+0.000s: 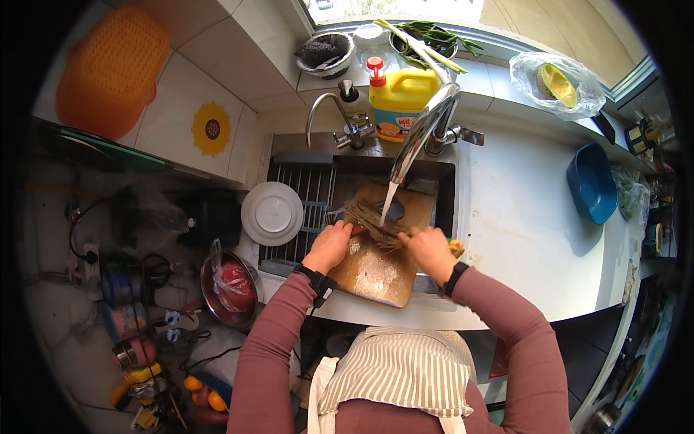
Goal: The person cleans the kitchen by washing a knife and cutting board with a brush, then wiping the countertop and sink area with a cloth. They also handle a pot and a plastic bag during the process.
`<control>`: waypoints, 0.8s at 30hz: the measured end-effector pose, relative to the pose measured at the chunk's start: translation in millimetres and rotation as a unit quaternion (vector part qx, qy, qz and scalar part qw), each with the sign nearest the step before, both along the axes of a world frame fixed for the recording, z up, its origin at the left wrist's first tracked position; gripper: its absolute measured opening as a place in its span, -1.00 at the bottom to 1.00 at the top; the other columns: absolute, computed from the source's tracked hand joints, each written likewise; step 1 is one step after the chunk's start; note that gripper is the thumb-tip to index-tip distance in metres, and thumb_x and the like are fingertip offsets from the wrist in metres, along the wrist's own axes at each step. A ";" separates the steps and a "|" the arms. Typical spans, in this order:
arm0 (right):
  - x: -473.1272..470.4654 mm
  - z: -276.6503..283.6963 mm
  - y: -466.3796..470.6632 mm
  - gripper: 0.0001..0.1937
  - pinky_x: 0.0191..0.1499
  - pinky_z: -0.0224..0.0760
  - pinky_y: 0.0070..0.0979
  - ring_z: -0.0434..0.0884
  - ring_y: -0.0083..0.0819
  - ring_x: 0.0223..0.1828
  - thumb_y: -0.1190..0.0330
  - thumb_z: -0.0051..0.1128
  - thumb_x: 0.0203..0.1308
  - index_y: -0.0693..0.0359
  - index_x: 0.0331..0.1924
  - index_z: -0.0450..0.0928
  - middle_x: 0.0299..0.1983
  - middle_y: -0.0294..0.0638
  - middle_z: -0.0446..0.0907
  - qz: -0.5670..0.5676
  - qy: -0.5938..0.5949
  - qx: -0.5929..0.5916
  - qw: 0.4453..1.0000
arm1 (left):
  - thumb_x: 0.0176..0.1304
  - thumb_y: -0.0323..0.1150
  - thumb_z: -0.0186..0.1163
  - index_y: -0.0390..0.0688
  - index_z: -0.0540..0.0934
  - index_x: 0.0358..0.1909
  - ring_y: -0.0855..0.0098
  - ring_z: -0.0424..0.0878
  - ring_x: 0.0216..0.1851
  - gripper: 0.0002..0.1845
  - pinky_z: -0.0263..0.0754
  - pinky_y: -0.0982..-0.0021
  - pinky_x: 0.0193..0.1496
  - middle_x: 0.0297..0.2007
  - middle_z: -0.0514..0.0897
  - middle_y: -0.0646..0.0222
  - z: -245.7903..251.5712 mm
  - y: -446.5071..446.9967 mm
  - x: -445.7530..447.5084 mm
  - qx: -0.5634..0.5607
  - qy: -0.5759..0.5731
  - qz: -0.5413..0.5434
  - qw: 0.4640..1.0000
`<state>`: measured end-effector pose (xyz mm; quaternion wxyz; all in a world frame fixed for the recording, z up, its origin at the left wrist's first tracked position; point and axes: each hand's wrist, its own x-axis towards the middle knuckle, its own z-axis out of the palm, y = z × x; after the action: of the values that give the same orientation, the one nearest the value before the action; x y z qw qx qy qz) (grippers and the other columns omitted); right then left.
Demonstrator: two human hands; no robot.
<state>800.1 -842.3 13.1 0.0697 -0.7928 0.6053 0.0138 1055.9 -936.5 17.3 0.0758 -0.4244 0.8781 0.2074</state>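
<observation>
A worn wooden cutting board point(374, 276) lies slanted across the sink point(447, 173), its near end over the front rim. My right hand point(432, 250) is closed around a straw scrubbing brush point(374, 222), with bristles spread over the board and a green-and-yellow end point(455, 247) showing past the hand. Water runs from the chrome faucet point(420, 135) onto the bristles. At the board's left edge is my left hand point(329, 244), fingers curled beside something red; its grip is hidden. A dark flat object point(391, 208) lies behind the brush, too covered to name.
A white plate point(272, 214) sits on the drying rack point(301, 176) at left. Behind the faucet stands a yellow jug point(398, 100). A blue basin point(592, 184) is on the right counter point(515, 228). A metal bowl point(230, 290) holds a bagged red item.
</observation>
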 end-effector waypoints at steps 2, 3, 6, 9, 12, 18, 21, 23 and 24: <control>-11.6 -5.4 -9.7 -0.84 -0.31 0.48 -0.36 0.67 -0.28 -0.27 0.36 0.06 0.20 0.00 -0.18 0.63 -0.33 -0.27 0.63 -0.053 0.068 0.019 0.996 | 0.16 -0.54 0.13 -0.22 0.52 -0.03 -0.04 0.54 -0.09 -0.70 0.47 0.08 -0.02 -0.13 0.54 0.05 -0.2 -0.3 -3.9 0.010 0.009 0.019 1.000; -14.1 -6.5 -13.5 -0.86 -0.32 0.48 -0.37 0.68 -0.28 -0.28 0.36 0.06 0.20 -0.02 -0.23 0.64 -0.37 -0.30 0.63 -0.086 0.106 0.024 0.990 | 0.15 -0.54 0.14 -0.22 0.52 -0.04 -0.05 0.54 -0.09 -0.70 0.46 0.07 -0.02 -0.13 0.53 0.04 -0.8 -1.8 -6.5 0.023 0.006 0.023 0.999; -15.6 0.2 -13.6 -0.78 -0.31 0.48 -0.35 0.66 -0.27 -0.29 0.38 0.05 0.20 0.01 -0.09 0.63 -0.30 -0.25 0.62 -0.057 0.016 0.020 0.998 | 0.07 -0.53 0.23 -0.26 0.58 -0.09 -0.09 0.57 -0.11 -0.69 0.48 0.12 -0.05 -0.17 0.61 0.00 -5.1 -7.9 -13.3 0.075 0.066 0.076 0.992; 1.7 16.7 12.1 -0.62 -0.30 0.45 -0.33 0.61 -0.24 -0.28 0.41 0.05 0.15 0.03 0.09 0.55 -0.19 -0.18 0.57 -0.023 -0.037 -0.015 0.999 | 0.02 -0.52 0.29 -0.35 0.60 -0.14 0.08 0.64 -0.16 -0.70 0.48 0.25 -0.08 -0.25 0.69 0.05 -18.2 -14.2 -21.7 0.163 0.083 0.168 0.969; 8.8 23.8 29.9 -0.57 -0.28 0.41 -0.37 0.58 -0.26 -0.29 0.41 0.05 0.14 0.00 0.15 0.54 -0.20 -0.21 0.56 0.005 -0.030 -0.017 0.999 | 0.03 -0.55 0.24 -0.40 0.57 -0.18 0.37 0.60 -0.18 -0.73 0.45 0.34 -0.10 -0.29 0.66 0.19 -36.5 -20.9 -30.6 0.269 0.118 0.231 0.927; -40.7 1.4 4.9 -0.65 -0.28 0.43 -0.30 0.58 -0.20 -0.30 0.43 0.04 0.15 0.03 0.04 0.58 -0.27 -0.18 0.56 -0.114 0.035 0.026 0.992 | 0.04 -0.53 0.16 -0.34 0.54 -0.15 0.39 0.54 -0.24 -0.72 0.43 0.36 -0.17 -0.30 0.61 0.30 -54.6 -24.4 -51.4 0.289 0.135 0.203 0.926; -61.3 7.1 21.6 -0.63 -0.31 0.48 -0.25 0.61 -0.13 -0.33 0.46 0.02 0.15 -0.02 0.06 0.55 -0.28 -0.17 0.57 -0.186 -0.014 0.036 0.982 | 0.14 -0.49 0.11 -0.20 0.56 -0.13 0.65 0.27 -0.58 -0.77 0.09 0.56 -0.56 -0.46 0.48 0.48 -40.8 -30.9 -59.8 0.514 0.160 0.319 0.780; -67.0 19.0 39.5 -0.59 -0.31 0.51 -0.20 0.62 -0.12 -0.32 0.47 0.02 0.15 -0.01 0.11 0.53 -0.28 -0.17 0.57 -0.200 -0.050 0.035 0.978 | 0.28 -0.38 0.08 -0.17 0.53 -0.17 0.62 0.26 -0.62 -0.85 0.10 0.55 -0.60 -0.43 0.48 0.46 -30.2 -34.8 -75.9 0.575 0.232 0.431 0.655; -67.4 25.4 48.8 -0.57 -0.31 0.51 -0.20 0.62 -0.12 -0.32 0.48 0.02 0.14 -0.01 0.13 0.52 -0.28 -0.17 0.57 -0.207 -0.067 0.037 0.975 | 0.31 -0.35 0.04 -0.18 0.53 -0.22 0.60 0.30 -0.61 -0.86 0.14 0.56 -0.61 -0.45 0.49 0.43 -24.1 -38.4 -80.1 0.610 0.291 0.461 0.575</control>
<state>732.7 -793.4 38.5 0.1412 -0.6463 0.7492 -0.0320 975.8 -974.9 -6.8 -0.0489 -0.5418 0.2047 0.8137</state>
